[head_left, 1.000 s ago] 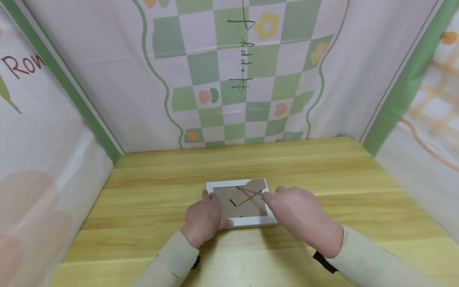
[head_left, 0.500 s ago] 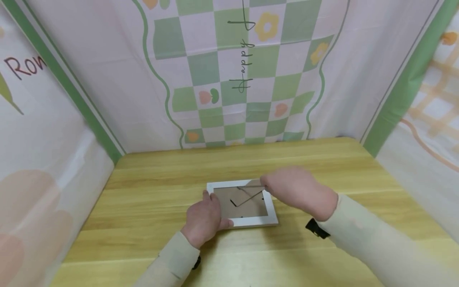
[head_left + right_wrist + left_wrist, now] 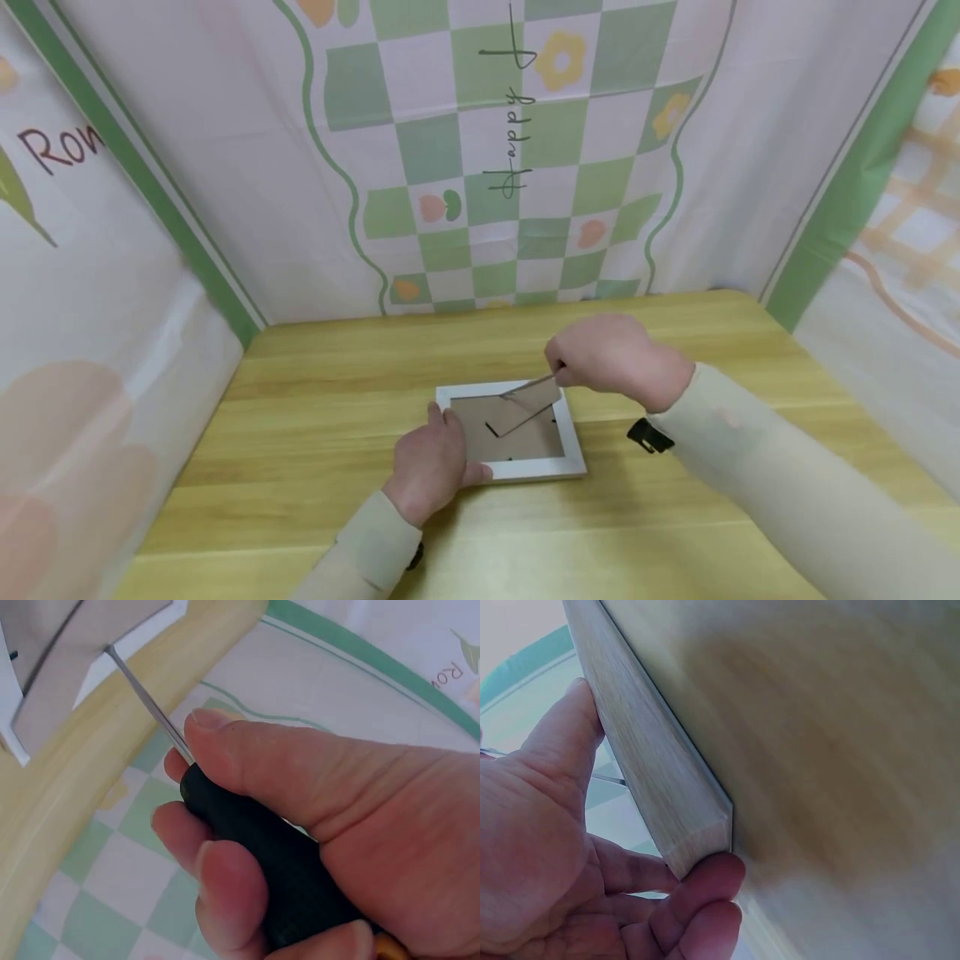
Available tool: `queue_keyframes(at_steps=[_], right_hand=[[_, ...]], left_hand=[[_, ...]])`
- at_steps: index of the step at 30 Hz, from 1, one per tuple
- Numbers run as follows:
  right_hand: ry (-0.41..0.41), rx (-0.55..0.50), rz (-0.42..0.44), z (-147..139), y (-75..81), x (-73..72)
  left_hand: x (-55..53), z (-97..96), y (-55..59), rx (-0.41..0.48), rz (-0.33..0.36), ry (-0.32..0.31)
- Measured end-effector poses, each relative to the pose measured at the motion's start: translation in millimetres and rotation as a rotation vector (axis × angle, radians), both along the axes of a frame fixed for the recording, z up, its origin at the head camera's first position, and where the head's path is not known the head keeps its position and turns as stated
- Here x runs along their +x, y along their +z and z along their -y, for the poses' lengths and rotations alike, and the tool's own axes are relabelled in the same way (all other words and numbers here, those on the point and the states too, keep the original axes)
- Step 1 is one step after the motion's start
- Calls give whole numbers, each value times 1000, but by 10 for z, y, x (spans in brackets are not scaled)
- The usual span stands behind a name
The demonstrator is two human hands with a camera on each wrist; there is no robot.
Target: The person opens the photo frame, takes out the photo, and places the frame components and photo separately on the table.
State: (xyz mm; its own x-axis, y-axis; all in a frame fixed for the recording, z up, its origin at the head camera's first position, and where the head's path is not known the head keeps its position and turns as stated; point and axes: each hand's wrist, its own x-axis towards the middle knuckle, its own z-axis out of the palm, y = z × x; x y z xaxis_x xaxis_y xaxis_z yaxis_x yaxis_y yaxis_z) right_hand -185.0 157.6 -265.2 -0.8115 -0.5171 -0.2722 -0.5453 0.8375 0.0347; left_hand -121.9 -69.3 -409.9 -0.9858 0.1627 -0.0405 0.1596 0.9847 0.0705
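Frame (image 3: 536, 470) lies on wooden table (image 3: 300, 467), brown backing (image 3: 525, 447) facing up | left hand (image 3: 430, 462) grips its near left corner | right hand (image 3: 611, 358) wraps round black-handled screwdriver (image 3: 247, 825), tip at backing's far edge, beside white rim.

Pale beige sleeves (image 3: 772, 475) are worn with black wrist straps (image 3: 651, 436).
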Motion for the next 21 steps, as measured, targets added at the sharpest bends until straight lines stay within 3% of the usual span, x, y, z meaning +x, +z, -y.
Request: queue_keyframes(at_steps=[9,21], right_hand=[[-3,19,-28,13,74,-152],[-34,55,-70,37,111,-265]], left_hand=[[12,8,-27,-7,-46,-16],[-4,7,-50,-33,-45,-24]])
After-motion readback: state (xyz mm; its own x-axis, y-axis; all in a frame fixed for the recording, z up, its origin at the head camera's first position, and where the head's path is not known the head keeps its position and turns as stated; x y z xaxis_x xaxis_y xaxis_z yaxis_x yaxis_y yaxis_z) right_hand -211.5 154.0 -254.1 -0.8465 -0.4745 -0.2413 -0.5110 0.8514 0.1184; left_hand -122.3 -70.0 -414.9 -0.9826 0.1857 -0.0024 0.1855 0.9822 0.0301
